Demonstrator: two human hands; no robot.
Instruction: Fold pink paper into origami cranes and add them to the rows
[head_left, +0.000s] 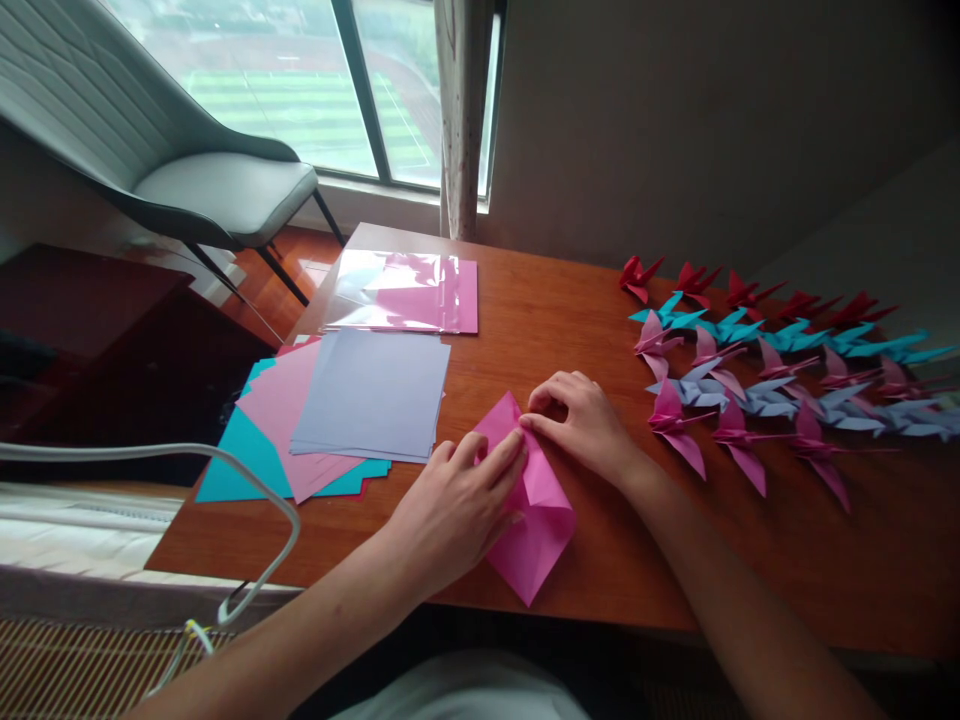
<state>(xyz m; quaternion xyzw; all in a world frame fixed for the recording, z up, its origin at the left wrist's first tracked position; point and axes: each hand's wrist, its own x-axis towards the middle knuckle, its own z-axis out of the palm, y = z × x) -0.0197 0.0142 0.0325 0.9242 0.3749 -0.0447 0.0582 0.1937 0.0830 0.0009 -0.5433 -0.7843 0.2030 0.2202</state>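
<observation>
A bright pink sheet of origami paper [536, 545], partly folded with creases and a raised flap, lies near the table's front edge. My left hand [469, 500] is over its left side, fingers bent and closed on the paper near its upper part. My right hand [581, 420] pinches the paper's upper right edge between thumb and forefinger. The two hands' fingertips almost meet there. Part of the sheet is hidden beneath my left hand.
Fanned stacks of grey-blue [375, 390], light pink [277, 400] and turquoise paper [240, 465] lie left. Behind them is a clear plastic packet [397, 290] with pink sheets. Rows of folded paper cranes [739, 385] stand right on the wooden table [547, 320]. A white cable [277, 500] hangs front left.
</observation>
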